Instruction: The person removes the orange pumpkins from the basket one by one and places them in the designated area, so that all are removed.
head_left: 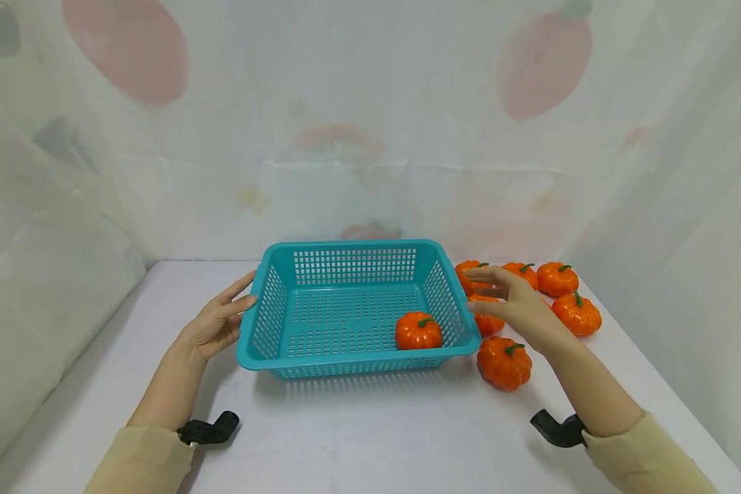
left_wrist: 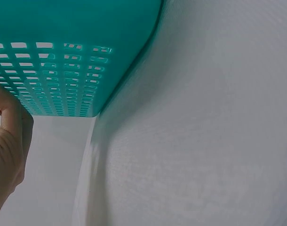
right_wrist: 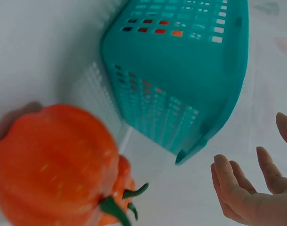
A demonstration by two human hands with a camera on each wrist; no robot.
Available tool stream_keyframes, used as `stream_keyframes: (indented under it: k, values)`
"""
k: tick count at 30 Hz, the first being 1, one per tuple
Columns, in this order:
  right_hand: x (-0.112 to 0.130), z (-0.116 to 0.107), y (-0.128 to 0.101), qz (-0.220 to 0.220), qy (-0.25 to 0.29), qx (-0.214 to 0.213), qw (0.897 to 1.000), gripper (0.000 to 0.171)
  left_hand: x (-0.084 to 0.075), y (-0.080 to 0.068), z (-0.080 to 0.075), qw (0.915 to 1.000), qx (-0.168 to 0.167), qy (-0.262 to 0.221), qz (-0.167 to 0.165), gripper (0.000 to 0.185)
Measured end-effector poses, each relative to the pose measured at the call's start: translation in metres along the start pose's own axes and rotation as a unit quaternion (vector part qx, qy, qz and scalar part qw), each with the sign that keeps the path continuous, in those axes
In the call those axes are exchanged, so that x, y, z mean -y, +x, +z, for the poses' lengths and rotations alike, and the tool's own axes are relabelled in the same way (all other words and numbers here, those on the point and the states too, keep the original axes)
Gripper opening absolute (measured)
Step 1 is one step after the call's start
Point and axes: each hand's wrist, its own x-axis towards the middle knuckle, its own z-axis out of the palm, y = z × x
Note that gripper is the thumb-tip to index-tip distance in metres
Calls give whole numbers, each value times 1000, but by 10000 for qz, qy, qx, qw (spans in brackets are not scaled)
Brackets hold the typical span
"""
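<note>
While both grips open, L hand (head_left: pixel 217 322) touches teal slotted basket (head_left: pixel 352 269); one orange pumpkin (head_left: pixel 418 331) inside.

bright, even, soft light all round, no glare. the teal basket (head_left: pixel 358 305) throws a faint slotted shadow toward the camera on the white table (head_left: pixel 370 432). head view bends at the edges. in the right wrist view, the nearest pumpkin (right_wrist: pixel 54 162) is blurred.

The basket (head_left: pixel 352 274) before me is teal, with a grid pattern of small holes. The pumpkins (head_left: pixel 503 362) are orange with green stems. My sleeves (head_left: pixel 142 460) are beige, the bench (head_left: pixel 370 439) white, the curtain (head_left: pixel 358 123) pale with reddish blotches.
</note>
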Motion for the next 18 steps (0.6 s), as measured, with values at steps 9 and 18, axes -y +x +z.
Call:
stream_keyframes:
  k: [9,18]
  values:
    - [11,18,13,-164,210,296,9992,60,-2,-2,3,10000,24,-35,14,68]
    - [16,40,28,17,172,525,9985,65,-1,-1,2,10000,-19,20,14,67]
